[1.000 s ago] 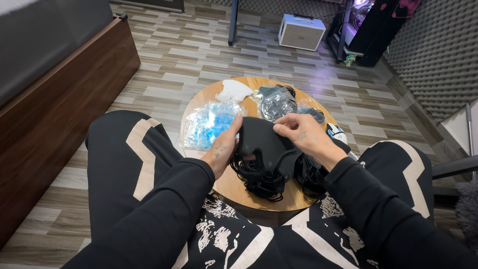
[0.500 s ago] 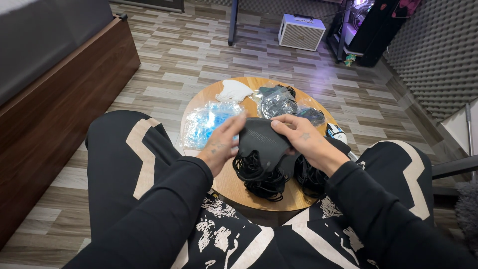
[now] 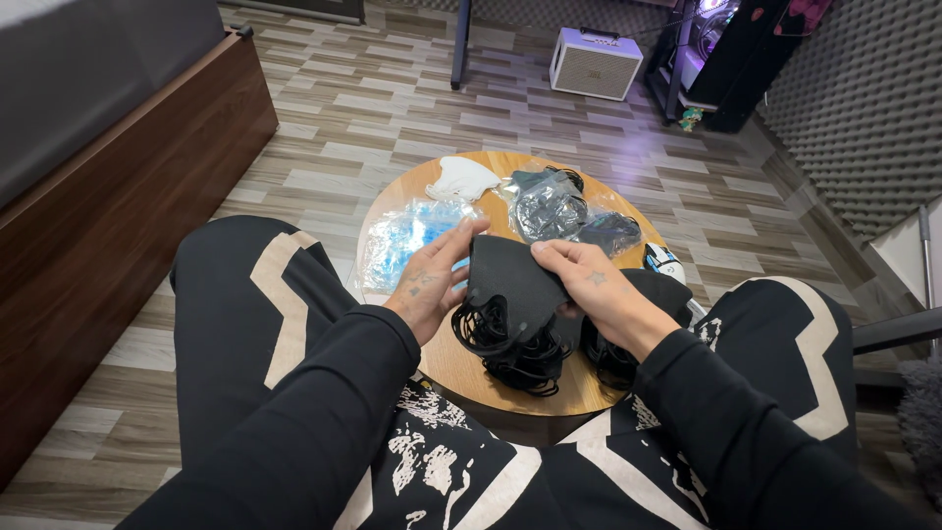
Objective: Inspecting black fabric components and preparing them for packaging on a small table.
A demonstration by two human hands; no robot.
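A stack of black face masks (image 3: pixel 510 285) with dangling ear loops is held above a small round wooden table (image 3: pixel 461 368). My right hand (image 3: pixel 589 290) grips the stack's right side, thumb on top. My left hand (image 3: pixel 432 280) rests against its left edge with the fingers spread and slightly curled. More black masks (image 3: pixel 657 294) lie on the table under my right wrist.
On the table sit a clear bag of blue masks (image 3: pixel 407 236), a white mask (image 3: pixel 461 179), and clear bags of dark masks (image 3: pixel 549 208). My black-trousered knees flank the table. A wooden bed frame (image 3: pixel 118 216) stands left; a white speaker box (image 3: pixel 594 61) stands beyond.
My hands have lifted the black mask stack slightly and tilted it, the left hand's fingers spreading along its left edge.
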